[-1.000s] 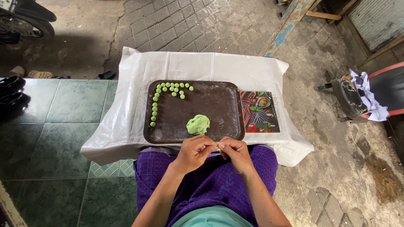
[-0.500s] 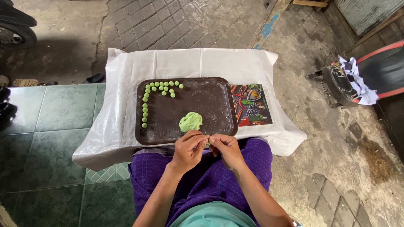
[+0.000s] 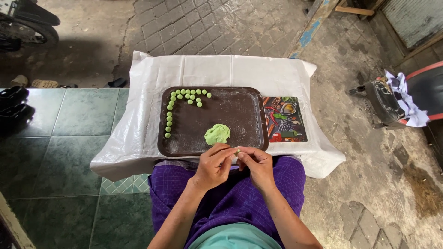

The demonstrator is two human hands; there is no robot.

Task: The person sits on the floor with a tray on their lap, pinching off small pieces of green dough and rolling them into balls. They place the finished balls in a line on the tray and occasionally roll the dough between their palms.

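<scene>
head | tray [image 3: 240, 133]: green dough lump [image 3: 217, 134], small balls [image 3: 190, 96]

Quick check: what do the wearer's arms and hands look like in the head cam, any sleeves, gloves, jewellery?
Both forearms are bare, with no sleeves reaching into view. The left hand and the right hand are ungloved; no rings, watch or bracelets can be made out at this size. Below them, the person wears a purple checked cloth over the lap and a teal top at the picture's bottom edge.

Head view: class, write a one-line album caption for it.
Both hands, left hand and right hand, pinch a green dough bit beside a dark tray of small green balls.
</scene>
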